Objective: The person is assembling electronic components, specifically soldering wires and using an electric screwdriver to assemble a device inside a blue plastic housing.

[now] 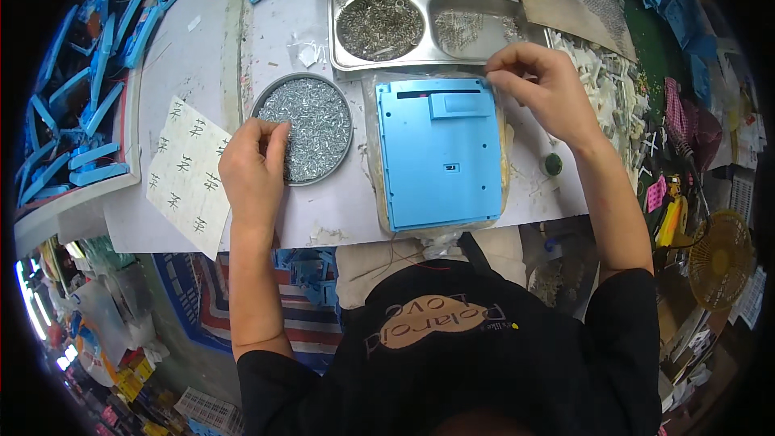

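Observation:
A light-blue plastic housing (pixel 440 165) with a slot and small holes lies flat in front of me, on a pad wrapped in clear plastic. My right hand (pixel 549 85) is at its far right corner, thumb and forefinger brought together there; anything between them is too small to make out. To the left stands a round grey dish (pixel 349 133) filled with small silvery screws (pixel 311 133). Over the dish's left edge, my left hand (pixel 257 157) holds its fingertips pinched above the screws. What they hold, if anything, is hidden.
Behind the housing sits a metal compartment tray (pixel 347 56) with springs and small metal parts. White plastic pieces (pixel 601 101) pile up at the right, near a small green-topped object (pixel 553 164). A marked paper sheet (pixel 184 165) lies left; blue housings (pixel 89 129) fill a bin beyond.

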A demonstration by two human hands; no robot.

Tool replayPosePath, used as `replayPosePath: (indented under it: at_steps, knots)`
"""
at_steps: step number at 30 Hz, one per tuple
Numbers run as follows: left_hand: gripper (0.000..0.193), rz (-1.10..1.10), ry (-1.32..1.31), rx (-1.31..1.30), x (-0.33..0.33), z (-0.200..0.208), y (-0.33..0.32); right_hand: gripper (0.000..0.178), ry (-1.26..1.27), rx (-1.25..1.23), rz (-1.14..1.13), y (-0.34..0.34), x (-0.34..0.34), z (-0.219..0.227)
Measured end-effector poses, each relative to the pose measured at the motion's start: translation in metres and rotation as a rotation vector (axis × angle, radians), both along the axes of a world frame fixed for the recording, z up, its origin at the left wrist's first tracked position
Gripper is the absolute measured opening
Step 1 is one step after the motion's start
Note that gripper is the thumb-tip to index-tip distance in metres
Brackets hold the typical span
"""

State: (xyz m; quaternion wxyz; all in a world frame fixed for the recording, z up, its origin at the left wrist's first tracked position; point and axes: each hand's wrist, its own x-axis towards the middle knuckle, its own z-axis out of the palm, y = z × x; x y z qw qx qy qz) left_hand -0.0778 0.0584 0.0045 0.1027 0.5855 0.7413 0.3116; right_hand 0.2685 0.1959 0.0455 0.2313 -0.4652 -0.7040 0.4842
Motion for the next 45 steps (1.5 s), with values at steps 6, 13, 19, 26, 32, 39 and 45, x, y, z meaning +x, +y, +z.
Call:
replayPosePath:
  at_steps: [6,13,19,26,32,39,45]
  knots:
    - [0.020,-0.022,0.032,-0.027,-0.003,0.005,0.000,0.013,-0.125,-0.082,0.073,0.014,-0.010,-0.002]
    - [0.016,0.032,-0.231,0.023,0.004,0.013,-0.004,0.022,-0.242,0.041,0.089,0.028,-0.003,0.012]
    - [0.024,-0.240,-0.382,0.036,0.062,0.018,0.010,0.015,-0.062,0.374,0.245,-0.014,-0.044,0.030]
    - [0.023,-0.391,-0.009,0.144,0.085,0.006,0.042,0.013,-0.091,0.396,0.158,-0.023,-0.018,0.037]
    - [0.027,-0.400,-0.056,0.076,0.085,0.010,0.040,0.011,-0.089,0.418,0.127,-0.022,-0.011,0.039]
    - [0.025,-0.427,-0.156,0.017,0.077,0.017,0.042,0.009,-0.089,0.485,0.204,-0.013,-0.029,0.046]
    - [0.027,-0.430,-0.031,0.042,0.083,0.014,0.041,0.008,-0.134,0.506,0.235,-0.012,-0.035,0.044]
